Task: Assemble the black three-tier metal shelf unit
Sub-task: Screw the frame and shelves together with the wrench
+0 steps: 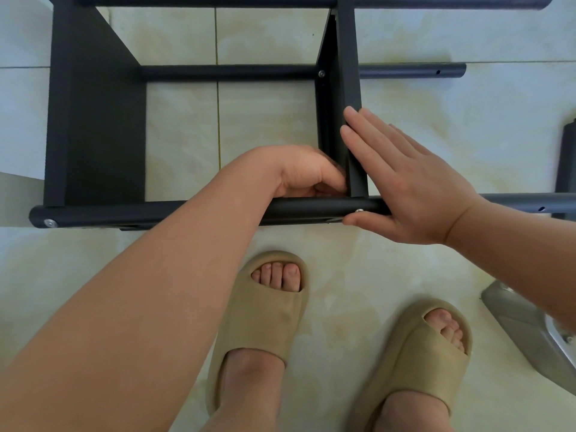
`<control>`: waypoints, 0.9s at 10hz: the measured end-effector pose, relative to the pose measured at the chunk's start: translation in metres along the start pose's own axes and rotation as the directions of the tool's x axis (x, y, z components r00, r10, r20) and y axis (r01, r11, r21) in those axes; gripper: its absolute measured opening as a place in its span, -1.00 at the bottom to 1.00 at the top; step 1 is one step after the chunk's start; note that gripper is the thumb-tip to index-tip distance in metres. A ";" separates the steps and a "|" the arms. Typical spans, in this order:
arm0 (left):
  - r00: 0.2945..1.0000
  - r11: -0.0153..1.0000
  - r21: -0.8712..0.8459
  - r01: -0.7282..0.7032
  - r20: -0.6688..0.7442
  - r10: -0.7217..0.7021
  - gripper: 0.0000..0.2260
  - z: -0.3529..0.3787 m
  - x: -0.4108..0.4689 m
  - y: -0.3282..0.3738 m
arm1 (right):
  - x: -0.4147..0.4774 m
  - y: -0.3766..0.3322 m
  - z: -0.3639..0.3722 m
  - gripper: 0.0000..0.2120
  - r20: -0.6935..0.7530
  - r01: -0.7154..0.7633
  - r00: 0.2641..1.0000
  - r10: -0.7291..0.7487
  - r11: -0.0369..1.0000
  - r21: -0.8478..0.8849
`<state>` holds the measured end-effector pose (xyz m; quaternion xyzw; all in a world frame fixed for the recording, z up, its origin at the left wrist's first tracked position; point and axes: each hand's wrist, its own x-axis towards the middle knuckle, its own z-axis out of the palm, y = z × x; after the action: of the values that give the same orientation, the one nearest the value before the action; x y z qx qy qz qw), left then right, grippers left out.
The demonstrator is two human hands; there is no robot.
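Observation:
The black shelf unit lies on its side on the tiled floor. Its near round post (199, 212) runs left to right, with a silver bolt head (359, 210) showing. One shelf panel (96, 120) stands on edge at the left end; a second panel (350, 88) stands on edge near the middle. My right hand (402, 179) lies flat with straight fingers against the right face of the second panel, its thumb under the near post. My left hand (305, 173) is curled against the panel's left face at its joint with the post; its fingertips are hidden.
Two more black posts (230, 71) (218, 0) lie farther away, parallel to the near one. A black part (565, 157) stands at the right edge. A grey metallic object (530, 325) lies at lower right. My feet in tan slippers (265, 322) stand just before the frame.

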<state>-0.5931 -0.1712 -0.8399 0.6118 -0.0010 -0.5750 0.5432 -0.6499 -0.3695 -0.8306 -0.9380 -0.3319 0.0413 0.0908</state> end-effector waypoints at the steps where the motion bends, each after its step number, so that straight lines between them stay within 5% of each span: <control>1: 1.000 1.000 -0.013 0.004 0.006 -0.004 -0.86 0.000 -0.001 0.001 | 0.000 0.000 0.000 -0.06 -0.002 0.001 1.000 -0.001 1.000 -0.003; 9: 0.999 0.999 0.008 0.041 -0.010 -0.041 -0.91 0.001 0.000 0.000 | 0.000 0.000 0.001 -0.06 -0.003 0.002 1.000 -0.002 1.000 -0.001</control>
<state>-0.5938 -0.1719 -0.8396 0.6168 0.0121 -0.5829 0.5288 -0.6499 -0.3692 -0.8311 -0.9378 -0.3327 0.0395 0.0910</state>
